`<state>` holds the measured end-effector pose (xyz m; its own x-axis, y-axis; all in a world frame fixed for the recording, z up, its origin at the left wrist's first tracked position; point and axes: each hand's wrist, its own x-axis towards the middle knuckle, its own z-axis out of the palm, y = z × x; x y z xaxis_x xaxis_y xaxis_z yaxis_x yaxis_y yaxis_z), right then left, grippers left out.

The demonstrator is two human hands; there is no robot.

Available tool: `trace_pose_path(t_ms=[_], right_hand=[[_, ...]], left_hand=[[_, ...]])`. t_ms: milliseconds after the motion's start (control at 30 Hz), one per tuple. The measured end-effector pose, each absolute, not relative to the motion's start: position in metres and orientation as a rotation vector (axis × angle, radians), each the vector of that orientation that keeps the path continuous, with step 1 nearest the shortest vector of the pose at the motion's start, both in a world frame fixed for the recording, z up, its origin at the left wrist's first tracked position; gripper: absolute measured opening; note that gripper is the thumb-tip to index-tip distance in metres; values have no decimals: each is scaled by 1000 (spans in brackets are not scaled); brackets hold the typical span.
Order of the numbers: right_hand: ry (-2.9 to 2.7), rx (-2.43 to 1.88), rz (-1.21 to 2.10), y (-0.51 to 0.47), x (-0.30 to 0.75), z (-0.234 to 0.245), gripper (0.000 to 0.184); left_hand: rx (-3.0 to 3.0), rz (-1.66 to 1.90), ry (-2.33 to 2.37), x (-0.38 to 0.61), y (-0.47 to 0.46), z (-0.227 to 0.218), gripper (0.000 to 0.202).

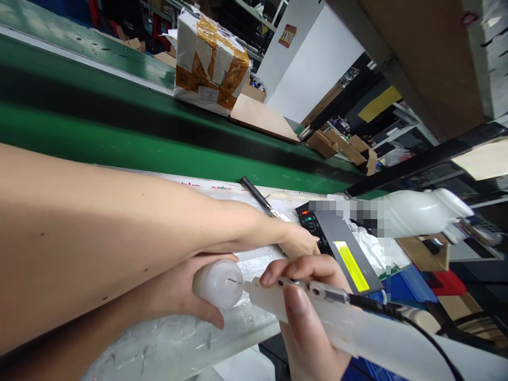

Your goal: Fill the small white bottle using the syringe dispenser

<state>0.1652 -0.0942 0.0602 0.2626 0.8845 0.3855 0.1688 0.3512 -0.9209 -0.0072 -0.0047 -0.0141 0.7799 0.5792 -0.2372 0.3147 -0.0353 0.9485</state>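
My left hand (186, 296) comes in from the lower left and is closed around a small white plastic bottle (220, 283), held on its side over a plastic-covered work surface (170, 338). My right hand (309, 328) grips a translucent white hand tool (321, 304) with a black cable (420, 325). The tool's thin needle tip touches the bottle's end. Another person's bare arm (119, 238) reaches across above my left hand. That person's hand (297, 241) rests at a black control box (337, 246) with small lights and a yellow label.
A green conveyor (119, 137) runs behind the bench with a taped parcel (210, 63) and a cardboard sheet (262, 116) on it. A black-handled tool (256, 194) lies by the control box. A larger white bottle (416, 211), cardboard boxes and blue and red bins stand at the right.
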Motion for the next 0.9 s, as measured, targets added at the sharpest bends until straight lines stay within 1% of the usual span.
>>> trace_pose_path(t_ms=[167, 533, 667, 900], right_hand=[[-1224, -1130, 654, -95, 168, 63, 6], [-1175, -1161, 650, -103, 169, 72, 8], [-1184, -1153, 671, -102, 170, 72, 8], [-1203, -1158, 647, -103, 169, 75, 9]], left_hand=[[1623, 183, 769, -7, -4, -13, 90], [1684, 160, 822, -8, -5, -13, 90], [1695, 164, 812, -7, -5, -12, 93], [1746, 202, 782, -8, -3, -11, 87]])
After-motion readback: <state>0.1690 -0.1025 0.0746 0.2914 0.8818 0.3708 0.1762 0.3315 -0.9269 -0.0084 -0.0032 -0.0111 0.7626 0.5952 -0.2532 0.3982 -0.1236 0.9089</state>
